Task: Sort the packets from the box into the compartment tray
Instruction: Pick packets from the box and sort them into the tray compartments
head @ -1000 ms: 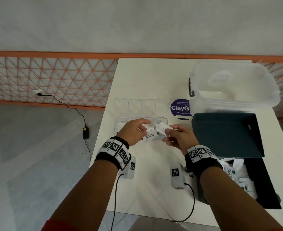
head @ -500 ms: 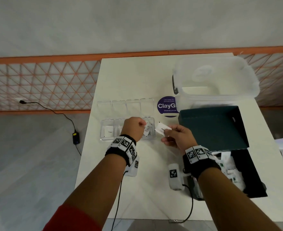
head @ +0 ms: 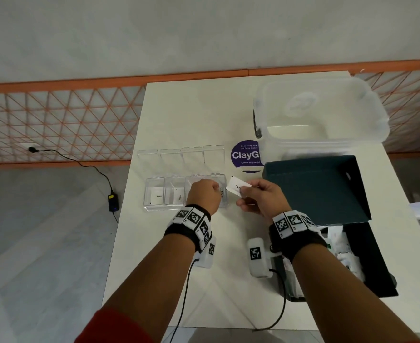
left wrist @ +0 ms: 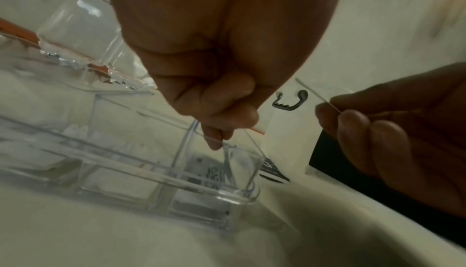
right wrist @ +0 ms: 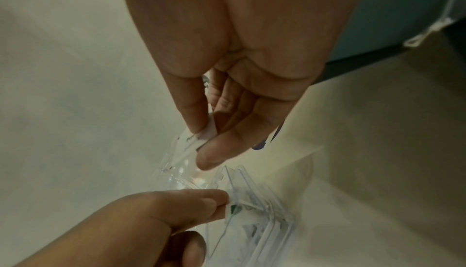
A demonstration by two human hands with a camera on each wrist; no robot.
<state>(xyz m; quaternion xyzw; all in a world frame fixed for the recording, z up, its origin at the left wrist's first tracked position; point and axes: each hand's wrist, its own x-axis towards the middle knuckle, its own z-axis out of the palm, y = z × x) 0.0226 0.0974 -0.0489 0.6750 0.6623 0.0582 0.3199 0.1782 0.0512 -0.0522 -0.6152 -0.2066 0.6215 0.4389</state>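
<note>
The clear compartment tray (head: 154,205) lies on the white table with its lids open. My left hand (head: 216,191) hovers over its rightmost compartment and pinches the top edge of a Stevia packet (right wrist: 234,208) that stands inside that compartment (left wrist: 214,171). Just right of the tray, my right hand (head: 247,191) pinches a white pepper packet (head: 237,188) between thumb and forefinger (right wrist: 194,137), above the table. One sugar packet (head: 157,195) lies in the leftmost compartment and another packet (head: 178,195) in the second. The dark box (head: 367,263) with more packets (head: 340,246) sits at the right, partly behind my right wrist.
The box's dark lid (head: 312,189) stands open just right of my right hand. A clear lidded tub (head: 320,115) sits at the back right, a purple ClayGo sticker (head: 246,155) beside it. The table's left edge (head: 129,181) runs close to the tray.
My left hand has carried the Stevia packet away from the right hand and lowered it into the tray's rightmost compartment. The right hand still holds its packet near the same spot.
</note>
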